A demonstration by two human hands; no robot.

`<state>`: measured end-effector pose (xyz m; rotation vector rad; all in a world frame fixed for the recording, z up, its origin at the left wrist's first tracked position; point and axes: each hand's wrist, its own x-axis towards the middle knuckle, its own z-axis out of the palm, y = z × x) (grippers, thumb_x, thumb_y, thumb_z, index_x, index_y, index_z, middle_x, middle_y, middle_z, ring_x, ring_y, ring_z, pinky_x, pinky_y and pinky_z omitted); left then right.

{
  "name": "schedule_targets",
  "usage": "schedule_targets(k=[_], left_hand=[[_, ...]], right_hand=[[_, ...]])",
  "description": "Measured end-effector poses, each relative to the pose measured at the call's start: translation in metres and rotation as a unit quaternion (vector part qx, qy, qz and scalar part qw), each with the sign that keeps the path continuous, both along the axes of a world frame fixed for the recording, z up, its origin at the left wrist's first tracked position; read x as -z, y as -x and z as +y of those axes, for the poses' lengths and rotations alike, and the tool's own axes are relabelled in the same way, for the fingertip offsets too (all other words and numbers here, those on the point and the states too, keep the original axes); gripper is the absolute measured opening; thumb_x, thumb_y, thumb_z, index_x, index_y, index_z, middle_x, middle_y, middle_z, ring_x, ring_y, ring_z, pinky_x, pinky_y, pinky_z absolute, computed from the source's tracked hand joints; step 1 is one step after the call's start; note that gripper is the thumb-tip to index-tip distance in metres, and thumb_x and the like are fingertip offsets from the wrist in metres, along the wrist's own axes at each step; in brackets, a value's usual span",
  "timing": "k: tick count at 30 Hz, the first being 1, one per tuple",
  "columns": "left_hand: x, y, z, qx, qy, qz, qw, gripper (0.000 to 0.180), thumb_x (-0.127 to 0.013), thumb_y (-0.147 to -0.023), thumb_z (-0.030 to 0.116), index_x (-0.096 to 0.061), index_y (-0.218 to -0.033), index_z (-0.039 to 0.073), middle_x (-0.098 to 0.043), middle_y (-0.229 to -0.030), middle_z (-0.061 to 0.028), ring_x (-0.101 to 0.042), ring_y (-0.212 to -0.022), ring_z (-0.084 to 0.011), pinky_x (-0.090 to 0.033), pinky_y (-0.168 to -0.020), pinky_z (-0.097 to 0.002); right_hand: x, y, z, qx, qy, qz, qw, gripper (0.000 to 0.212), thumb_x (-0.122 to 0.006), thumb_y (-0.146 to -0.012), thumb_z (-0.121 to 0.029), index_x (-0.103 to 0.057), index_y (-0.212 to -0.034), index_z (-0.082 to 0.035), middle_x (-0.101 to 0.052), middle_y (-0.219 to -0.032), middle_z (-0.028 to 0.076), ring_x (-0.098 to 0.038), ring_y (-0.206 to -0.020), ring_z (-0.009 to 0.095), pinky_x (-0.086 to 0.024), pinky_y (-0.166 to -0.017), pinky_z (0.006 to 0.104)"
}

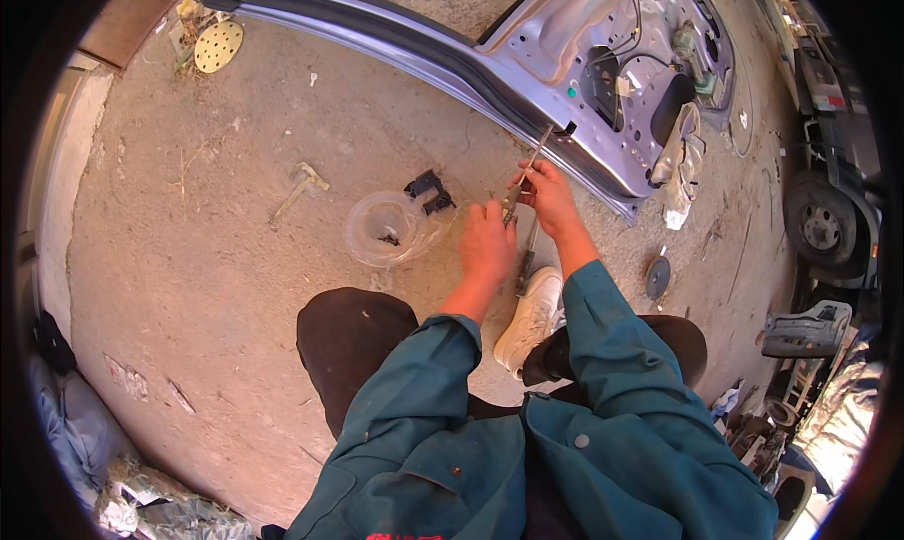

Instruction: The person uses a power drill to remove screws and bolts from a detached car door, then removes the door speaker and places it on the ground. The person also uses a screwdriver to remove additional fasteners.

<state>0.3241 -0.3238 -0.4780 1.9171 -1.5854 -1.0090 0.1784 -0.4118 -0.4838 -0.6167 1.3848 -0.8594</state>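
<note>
A screwdriver with a long thin shaft slants between my two hands, its tip close to the edge of a lilac car door. The fingers of my left hand are closed around the handle end. Higher up, my right hand pinches the tool near the shaft. A second tool with a dark handle and thin shaft lies below my hands, beside my white shoe. Left of my hands sit a clear plastic tub with small dark pieces inside and a black plastic part.
A hammer lies on the concrete at the left. Farther off is a yellow perforated disc. A dark round disc rests right of my knee. Crumpled silvery wrapping touches the door; a vehicle wheel stands at the right.
</note>
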Motion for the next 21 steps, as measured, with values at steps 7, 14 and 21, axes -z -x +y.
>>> schedule_targets(k=[7, 14, 21], left_hand=[[-0.003, 0.008, -0.007, -0.001, 0.021, -0.002, 1.000, 0.032, -0.072, -0.104, 0.032, -0.058, -0.121, 0.009, -0.062, -0.118, -0.0188, -0.070, -0.101, -0.0456, -0.057, -0.079, -0.0572], [0.009, 0.018, -0.022, 0.031, 0.021, -0.051, 0.998, 0.031, -0.069, -0.107, 0.037, -0.057, -0.117, 0.010, -0.070, -0.112, -0.0178, -0.075, -0.089, -0.0463, -0.059, -0.073, -0.0579], [0.021, 0.022, -0.030, 0.062, 0.016, -0.080, 0.995, 0.034, -0.069, -0.107, 0.039, -0.058, -0.115, 0.008, -0.076, -0.102, -0.0184, -0.076, -0.080, -0.0471, -0.062, -0.069, -0.0566]], right_hand=[[-0.006, 0.005, -0.002, -0.004, -0.013, -0.027, 1.000, 0.027, -0.051, -0.117, -0.019, -0.062, -0.137, -0.004, -0.074, -0.107, 0.006, -0.075, -0.100, 0.020, -0.060, -0.086, 0.0370], [-0.009, 0.002, -0.005, -0.002, -0.018, -0.025, 1.000, 0.027, -0.049, -0.117, -0.019, -0.063, -0.135, -0.004, -0.075, -0.105, 0.006, -0.074, -0.094, 0.017, -0.058, -0.081, 0.0337], [0.004, 0.006, 0.000, 0.000, -0.007, -0.013, 1.000, 0.026, -0.050, -0.118, -0.020, -0.064, -0.133, -0.004, -0.074, -0.103, 0.006, -0.072, -0.092, 0.015, -0.054, -0.074, 0.0296]])
